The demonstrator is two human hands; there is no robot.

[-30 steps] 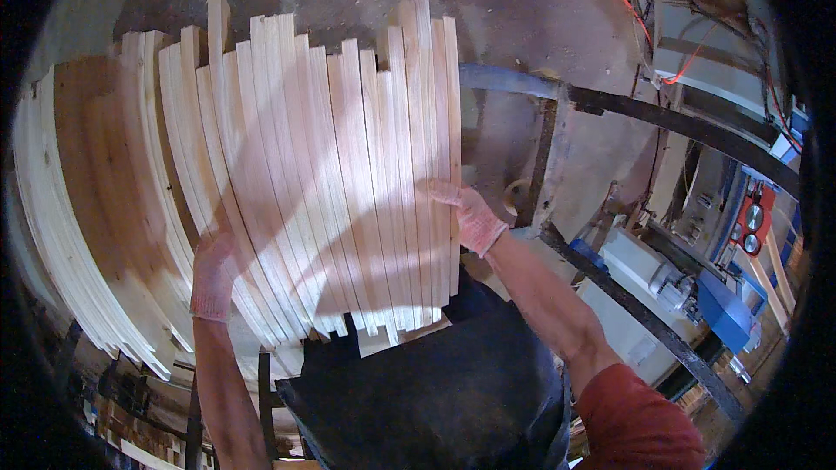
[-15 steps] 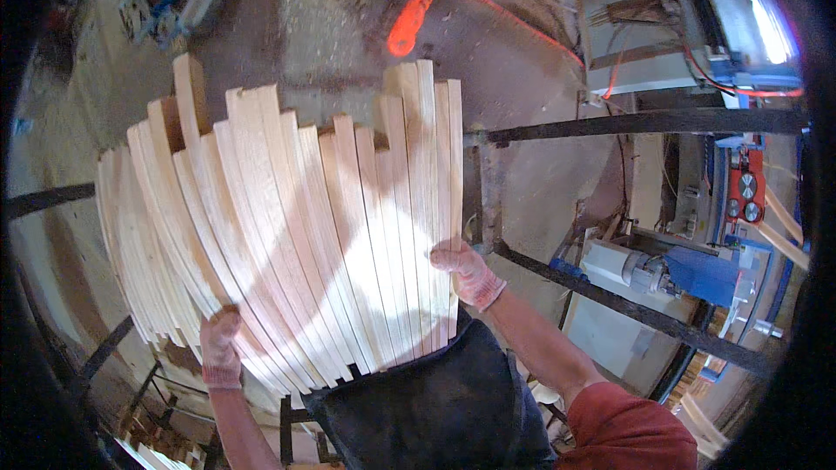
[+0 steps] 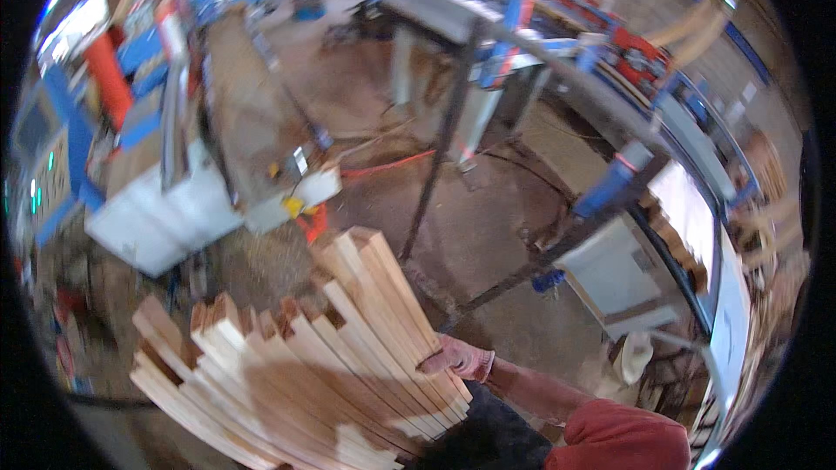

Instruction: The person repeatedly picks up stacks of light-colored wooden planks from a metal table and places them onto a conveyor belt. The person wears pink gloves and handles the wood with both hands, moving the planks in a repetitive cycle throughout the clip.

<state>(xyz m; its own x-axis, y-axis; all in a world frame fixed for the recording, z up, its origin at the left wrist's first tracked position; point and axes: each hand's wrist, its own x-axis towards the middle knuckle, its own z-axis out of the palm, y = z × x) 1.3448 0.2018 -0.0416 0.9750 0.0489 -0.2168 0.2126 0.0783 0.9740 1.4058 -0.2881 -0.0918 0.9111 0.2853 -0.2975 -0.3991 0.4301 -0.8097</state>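
Observation:
A wide row of pale wooden strips, uneven at their far ends, lies side by side across the lower left of the view, against a dark apron. My right hand, in a whitish-pink glove, is closed on the right edge of this bundle, with the thumb over the outermost strips. The red sleeve of my right arm shows at the lower right. My left hand is out of the picture, and the near left part of the bundle is cut off by the lower edge.
Dark metal rails cross the floor to the right of the strips. A white cabinet with blue machinery stands at the left. Beyond the rails is a blue-framed machine with a red unit. An orange cable runs over the floor.
The view has swung right and up towards the machines. The strips now sit lower in the picture, and my left hand has left it. My right hand still grips the bundle's right edge.

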